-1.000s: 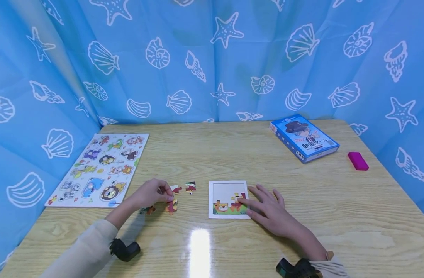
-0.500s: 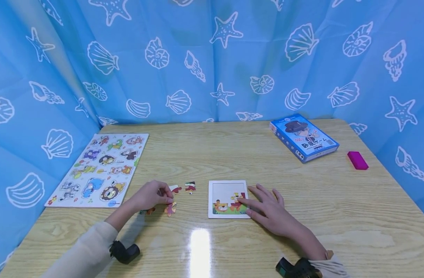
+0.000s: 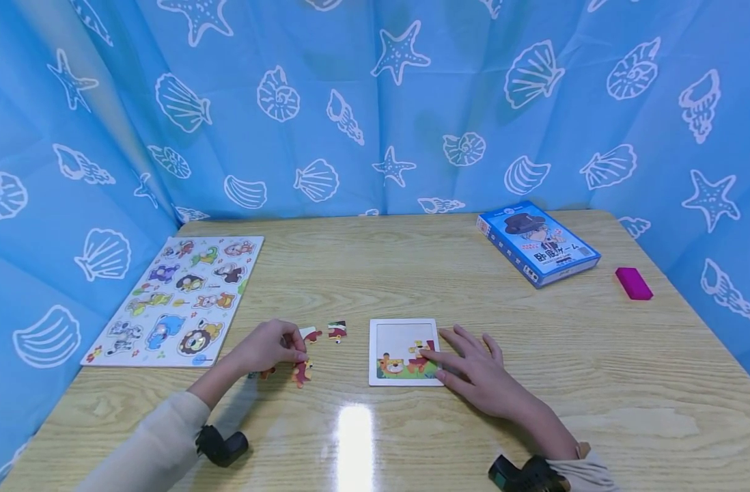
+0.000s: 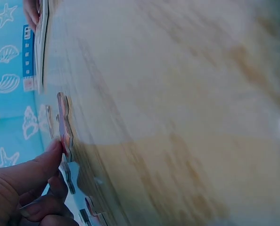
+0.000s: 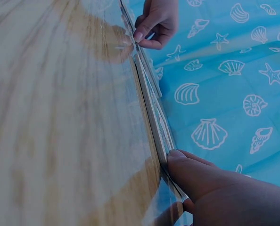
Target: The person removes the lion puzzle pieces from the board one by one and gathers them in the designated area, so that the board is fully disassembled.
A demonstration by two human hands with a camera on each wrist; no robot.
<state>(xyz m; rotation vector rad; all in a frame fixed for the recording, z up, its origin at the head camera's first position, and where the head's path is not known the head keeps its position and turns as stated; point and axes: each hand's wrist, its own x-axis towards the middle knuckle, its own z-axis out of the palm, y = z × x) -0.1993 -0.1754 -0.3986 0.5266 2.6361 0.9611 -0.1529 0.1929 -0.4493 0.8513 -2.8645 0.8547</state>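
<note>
My left hand (image 3: pixel 269 347) pinches a red-and-yellow jigsaw piece (image 3: pixel 301 374) by its upper edge, low over the table. In the left wrist view the thumb lies on that jigsaw piece (image 4: pixel 64 123). Loose pieces lie around this hand: a white-and-red piece (image 3: pixel 311 335), a green-and-white piece (image 3: pixel 337 331), and a dark one (image 3: pixel 266 374) partly covered by the hand. My right hand (image 3: pixel 478 374) rests at the right side of a white square puzzle tray (image 3: pixel 372 355), fingers spread. Its index fingertip touches the joined tiger pieces (image 3: pixel 392 367) in the tray's lower part.
A large animal puzzle board (image 3: pixel 187 294) lies at the left of the wooden table (image 3: pixel 363 273). Toward the back right are a blue game box (image 3: pixel 537 242) and a magenta block (image 3: pixel 634 283). A blue shell-print curtain (image 3: pixel 363 102) hangs behind the table.
The jigsaw piece in my left fingers has turned and shifted slightly toward me. My right hand and the puzzle tray have stayed in place.
</note>
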